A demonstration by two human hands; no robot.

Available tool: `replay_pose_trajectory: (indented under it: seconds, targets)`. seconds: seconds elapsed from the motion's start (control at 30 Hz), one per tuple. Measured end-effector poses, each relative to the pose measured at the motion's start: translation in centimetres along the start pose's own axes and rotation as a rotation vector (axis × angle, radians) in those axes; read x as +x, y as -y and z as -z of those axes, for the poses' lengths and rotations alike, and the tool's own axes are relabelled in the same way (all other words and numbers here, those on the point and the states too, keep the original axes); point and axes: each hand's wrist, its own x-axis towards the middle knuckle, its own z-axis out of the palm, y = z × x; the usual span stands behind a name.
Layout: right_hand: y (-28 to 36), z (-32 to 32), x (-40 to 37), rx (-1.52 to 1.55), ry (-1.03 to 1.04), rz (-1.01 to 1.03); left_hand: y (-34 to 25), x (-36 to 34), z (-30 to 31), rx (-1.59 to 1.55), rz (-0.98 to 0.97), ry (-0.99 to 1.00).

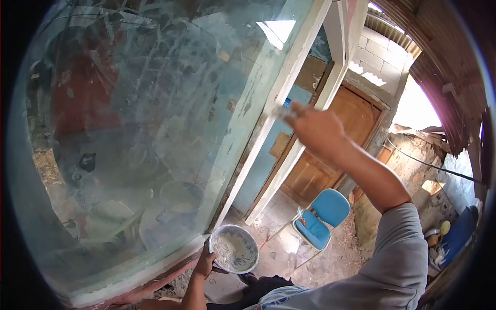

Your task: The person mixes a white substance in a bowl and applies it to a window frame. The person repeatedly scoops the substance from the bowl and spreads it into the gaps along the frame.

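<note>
My left hand (205, 260) grips the left rim of a round metal bowl (253, 257), which holds white powdery or pasty material (227, 248). Up at the white window frame (248, 164), my right hand (316, 126) is closed around a small tool, blurred, whose tip is at the frame's edge. To the left of both hands spreads a large glass pane (155, 103) with whitish smears and reflections. The bowl is just below the pane's lower right corner.
A blue chair (330, 207) with things on its seat stands on the rough floor at centre right. Behind it is a brown wooden door (349, 124). Several items and a blue container (460, 235) lie at the far right, and a dark cable (439, 168) hangs above.
</note>
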Motion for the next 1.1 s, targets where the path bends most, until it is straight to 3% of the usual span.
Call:
replay_pose_trajectory:
  seconds: [0.07,0.13,0.17,0.23,0.3,0.53,1.1]
  targets:
    - [1.0,-0.5,-1.1,0.048,-0.026,0.104,0.1,0.0,0.2,-0.036,-0.027,0.012]
    - [0.0,1.0,-0.8,0.013,-0.058,-0.029,0.0,2.3,0.3,-0.028,-0.072,0.021]
    - [-1.5,0.3,-0.6,-0.005,-0.263,-0.040,0.2,2.3,0.2,-0.024,-0.077,0.020]
    - [-2.8,3.3,0.4,-0.028,-0.210,-0.222,0.1,1.7,-0.3,-0.017,-0.066,0.009]
    - [-4.9,3.5,1.7,-0.119,-0.305,-0.283,0.8,1.2,0.0,-0.003,-0.065,0.002]
    - [-8.3,4.2,3.5,-0.142,-0.451,-0.170,-0.2,0.2,0.0,-0.027,-0.031,-0.002]
    - [0.1,0.5,-0.1,0.028,-0.157,-0.037,0.3,0.1,0.0,-0.022,-0.035,0.012]
